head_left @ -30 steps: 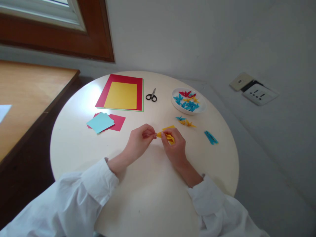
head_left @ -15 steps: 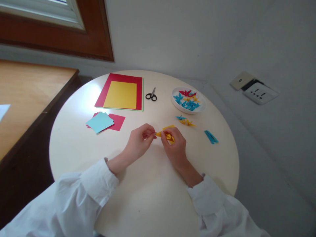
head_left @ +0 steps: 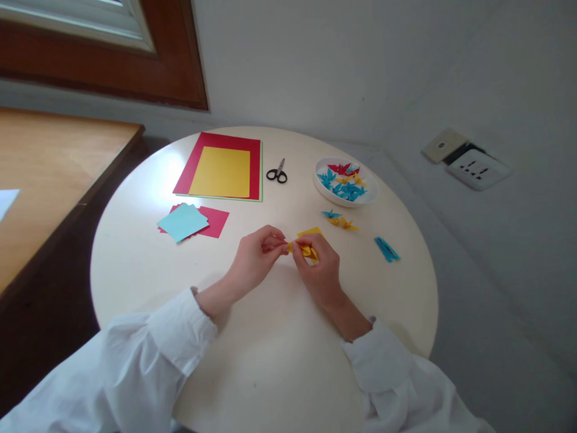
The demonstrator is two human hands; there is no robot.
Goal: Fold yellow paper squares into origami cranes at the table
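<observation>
Between my two hands is a small folded piece of yellow paper (head_left: 308,251), partly hidden by my fingers. My left hand (head_left: 258,255) pinches its left tip between thumb and forefinger. Around its middle, the thumb and fingers of my right hand (head_left: 318,264) are closed. Just behind my right hand a flat yellow sheet (head_left: 310,231) lies on the table, mostly covered. A blue folded crane (head_left: 332,214) and yellow folded cranes (head_left: 346,224) sit a little beyond that hand.
A white round dish (head_left: 347,203) holds several red, yellow and blue cranes. Scissors (head_left: 277,173) lie beside large red and yellow sheets (head_left: 220,171). Light-blue and pink squares (head_left: 184,222) are at left, folded blue strips (head_left: 386,249) at right, all on the round white table (head_left: 270,361).
My right fingers have shifted slightly left along the folded yellow paper, closer to my left fingertips. Both hands keep hold of it. The view has shifted very slightly.
</observation>
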